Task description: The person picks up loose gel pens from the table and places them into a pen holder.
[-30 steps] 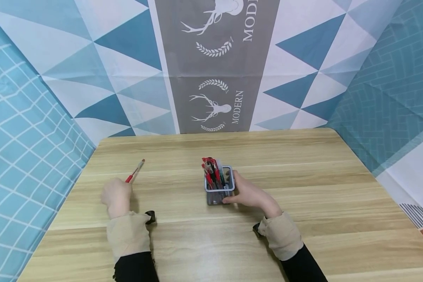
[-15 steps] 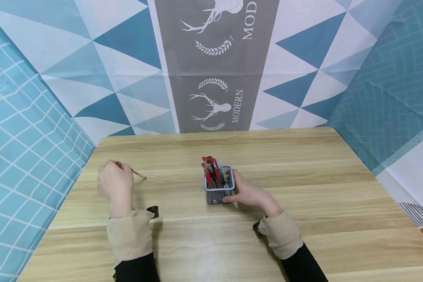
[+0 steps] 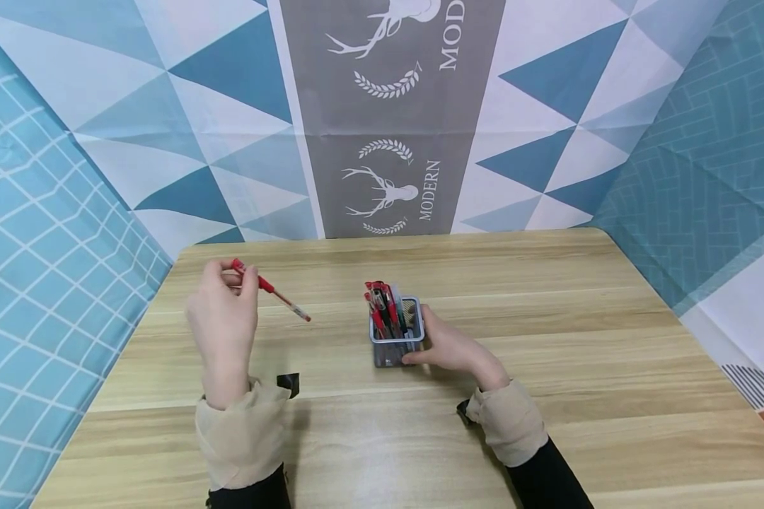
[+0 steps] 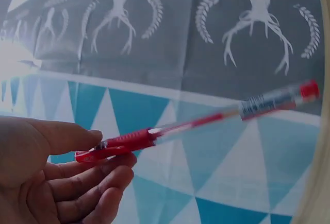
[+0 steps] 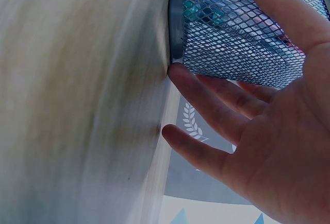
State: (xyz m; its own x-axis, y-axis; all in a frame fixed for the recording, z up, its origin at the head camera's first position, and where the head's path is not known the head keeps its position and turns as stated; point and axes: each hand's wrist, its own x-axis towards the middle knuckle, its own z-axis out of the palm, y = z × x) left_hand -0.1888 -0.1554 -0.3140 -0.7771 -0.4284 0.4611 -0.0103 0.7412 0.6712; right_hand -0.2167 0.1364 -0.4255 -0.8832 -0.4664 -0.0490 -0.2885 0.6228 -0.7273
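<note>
Over the left side of the table, my left hand [image 3: 224, 322] pinches a red gel pen [image 3: 283, 298] by its capped end between thumb and fingers. The pen slants down to the right, and in the left wrist view its clear barrel [image 4: 196, 123] and red end show in full. Near the table's middle stands a mesh pen holder [image 3: 390, 355] with several red and dark pens [image 3: 382, 311] upright inside. My right hand [image 3: 452, 348] grips the holder from its right side, thumb in front. Up close, fingertips [image 5: 180, 74] lie along its mesh near the base.
The wooden table [image 3: 547, 318] extends around both hands. Behind it hangs a patterned cloth [image 3: 395, 120] with deer prints. A blue gridded cloth [image 3: 51, 283] borders the left side and another cloth [image 3: 700, 177] the right.
My left hand has lifted the pen, turned it so its free end points down to the right, and shifted slightly rightward. The right hand and the pen holder stay in place.
</note>
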